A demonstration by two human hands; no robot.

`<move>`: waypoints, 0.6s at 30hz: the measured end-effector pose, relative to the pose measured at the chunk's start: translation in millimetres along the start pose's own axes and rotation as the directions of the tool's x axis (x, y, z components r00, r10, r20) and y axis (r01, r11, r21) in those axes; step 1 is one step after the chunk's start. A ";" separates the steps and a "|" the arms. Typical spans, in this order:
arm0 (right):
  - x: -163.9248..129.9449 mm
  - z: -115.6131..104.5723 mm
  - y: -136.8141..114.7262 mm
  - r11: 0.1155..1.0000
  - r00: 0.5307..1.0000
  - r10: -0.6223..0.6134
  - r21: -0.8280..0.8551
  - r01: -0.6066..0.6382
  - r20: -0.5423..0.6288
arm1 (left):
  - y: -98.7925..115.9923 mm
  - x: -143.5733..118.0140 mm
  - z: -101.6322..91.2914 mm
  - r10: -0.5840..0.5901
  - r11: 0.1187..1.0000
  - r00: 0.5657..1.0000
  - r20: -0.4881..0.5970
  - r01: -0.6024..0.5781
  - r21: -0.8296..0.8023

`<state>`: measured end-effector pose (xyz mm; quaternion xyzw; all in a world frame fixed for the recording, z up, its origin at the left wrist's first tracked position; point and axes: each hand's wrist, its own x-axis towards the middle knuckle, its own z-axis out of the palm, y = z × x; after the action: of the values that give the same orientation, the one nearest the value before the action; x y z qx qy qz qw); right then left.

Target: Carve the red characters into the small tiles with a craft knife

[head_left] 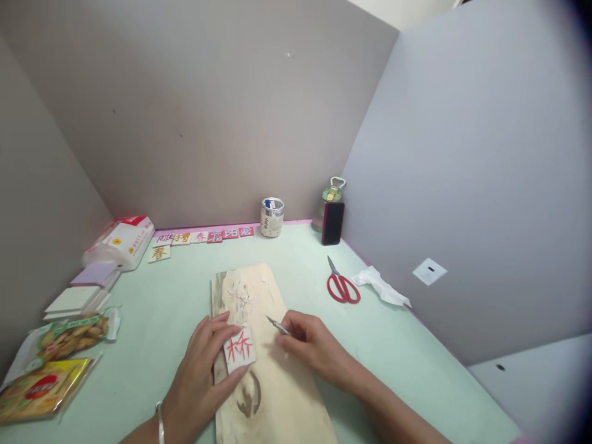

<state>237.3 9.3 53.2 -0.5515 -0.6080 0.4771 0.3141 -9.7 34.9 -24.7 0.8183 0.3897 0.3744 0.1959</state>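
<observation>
1. Two hands work over a pale wooden board (272, 370) lying on the mint-green table (393, 345), near its front edge.
2. I see my left hand (203, 370) spread flat, its fingers pinning a small white tile (239, 349) with a red character to the board — pressed down, I judge, so it cannot slide under the blade.
3. My right hand (314, 345) is closed in a pen-like grip on a slim carving knife (277, 325), its tip just beside the tile's upper right corner and pointing away from the other hand.
4. Pale shavings (240, 296) lie on the board's far end.
5. Red scissors (342, 287) and a crumpled tissue (379, 283) sit toward the right edge, well apart from the hands.
6. Along the back edge stands a row of finished tiles (203, 236); a small jar (272, 217) and a dark phone (333, 223) propped against a bottle sit at the back right corner.
7. Snack packets (55, 357) and stacked blank tiles (78, 296) line the left edge — out of the working area.
</observation>
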 end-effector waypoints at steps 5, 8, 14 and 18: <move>-3.4 22.8 -9.8 0.966 0.994 -0.009 0.258 -0.020 0.111 | 11.2 -0.2 -7.0 0.122 0.988 0.990 -0.073 -0.114 0.107; -4.0 31.7 -10.4 0.934 0.984 -0.056 0.357 -0.008 0.168 | 21.5 -0.7 -7.4 0.209 0.972 0.973 -0.093 -0.197 0.127; -4.3 32.2 -6.6 0.965 0.988 -0.054 0.262 0.014 0.144 | 26.2 -0.1 -5.9 0.266 0.959 0.956 -0.126 -0.249 0.132; -4.9 29.2 -6.3 0.948 0.979 -0.067 0.318 0.002 0.192 | 15.8 0.1 -9.1 0.280 0.949 0.959 -0.053 -0.268 0.163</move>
<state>209.4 -1.9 49.7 -0.4322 -0.5619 0.6159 0.3438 -8.9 25.5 -9.1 0.8625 0.3071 0.3972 0.0633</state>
